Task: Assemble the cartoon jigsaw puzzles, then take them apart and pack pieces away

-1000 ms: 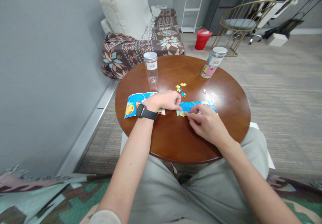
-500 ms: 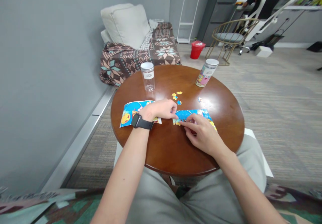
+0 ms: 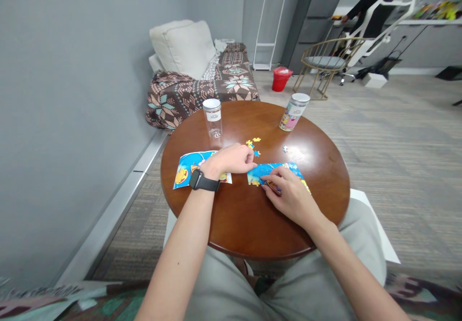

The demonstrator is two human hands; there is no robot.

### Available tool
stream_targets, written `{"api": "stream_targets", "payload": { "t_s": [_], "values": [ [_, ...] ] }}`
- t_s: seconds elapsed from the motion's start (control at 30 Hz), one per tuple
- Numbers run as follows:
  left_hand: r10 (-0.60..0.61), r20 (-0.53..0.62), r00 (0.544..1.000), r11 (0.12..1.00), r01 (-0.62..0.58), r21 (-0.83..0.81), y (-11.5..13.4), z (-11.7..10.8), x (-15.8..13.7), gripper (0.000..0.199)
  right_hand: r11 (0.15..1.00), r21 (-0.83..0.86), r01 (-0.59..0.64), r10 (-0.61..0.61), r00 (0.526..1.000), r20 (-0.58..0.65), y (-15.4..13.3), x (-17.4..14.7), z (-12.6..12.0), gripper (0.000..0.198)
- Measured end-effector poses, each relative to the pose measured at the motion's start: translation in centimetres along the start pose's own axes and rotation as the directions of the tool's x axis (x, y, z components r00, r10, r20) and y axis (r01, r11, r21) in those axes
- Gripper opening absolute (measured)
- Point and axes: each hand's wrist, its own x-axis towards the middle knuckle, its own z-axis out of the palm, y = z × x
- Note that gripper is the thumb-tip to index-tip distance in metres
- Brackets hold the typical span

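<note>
A partly covered blue jigsaw puzzle [image 3: 257,172] lies flat on the round wooden table [image 3: 238,224]. My left hand [image 3: 236,158], with a black watch at the wrist, has its fingers curled and their tips against the puzzle's upper left edge. Over the puzzle's lower middle is my right hand [image 3: 288,191], thumb and index finger bent and apart, tips touching the surface. Yellow interlocking pieces [image 3: 255,183] form its lower left corner. Beneath my left wrist lies a printed picture sheet [image 3: 182,169], partly hidden. Several loose puzzle pieces [image 3: 256,139] lie beyond my left hand.
A clear lidded jar [image 3: 213,119] stands at the table's far left, a printed jar [image 3: 294,113] at the far right. One loose piece [image 3: 285,149] lies apart. Beyond are a covered sofa [image 3: 202,90], a red bin [image 3: 280,79], a wire chair [image 3: 325,62] and a person [image 3: 364,6].
My right fingertips have shifted slightly right, away from the puzzle's lower left corner, uncovering more of it. My left hand stays at the edge. The view has tilted up a little.
</note>
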Motion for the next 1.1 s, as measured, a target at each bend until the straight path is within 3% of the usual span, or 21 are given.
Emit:
{"api": "stream_targets", "payload": {
  "t_s": [0.13, 0.3, 0.43, 0.57, 0.77, 1.1],
  "values": [
    [-0.074, -0.150, 0.986, 0.995, 0.084, 0.061, 0.7, -1.0, -0.4, 0.023, 0.998, 0.052, -0.019, 0.019, 1.000, -0.007, 0.1, 0.1, 0.4, 0.012],
    [-0.222, 0.007, 0.975, 0.966, 0.219, 0.134, 3.4, -1.9, -4.0, 0.019, 0.996, 0.083, -0.028, 0.026, 0.999, 0.019, -0.2, 0.3, 0.4, 0.014],
    [-0.102, -0.116, 0.988, 0.982, 0.119, 0.149, 5.4, 0.3, -7.2, 0.027, 0.997, 0.080, -0.018, 0.016, 1.000, 0.019, -0.3, 0.3, 0.5, 0.015],
    [-0.108, -0.219, 0.970, 0.967, 0.154, 0.202, 5.5, 2.6, -7.4, 0.025, 0.998, 0.070, -0.005, 0.004, 1.000, 0.018, -0.3, 0.1, 0.4, 0.016],
    [0.006, -0.153, 0.988, 0.950, 0.042, 0.309, 4.5, 3.2, -5.6, 0.017, 0.997, 0.083, -0.003, 0.003, 1.000, 0.001, -0.2, -0.1, 0.4, 0.016],
    [0.049, -0.155, 0.987, 0.950, 0.002, 0.312, 4.0, 3.8, -5.6, 0.022, 0.996, 0.085, -0.008, 0.009, 1.000, -0.011, -0.4, -0.1, 0.4, 0.012]
  ]
}}
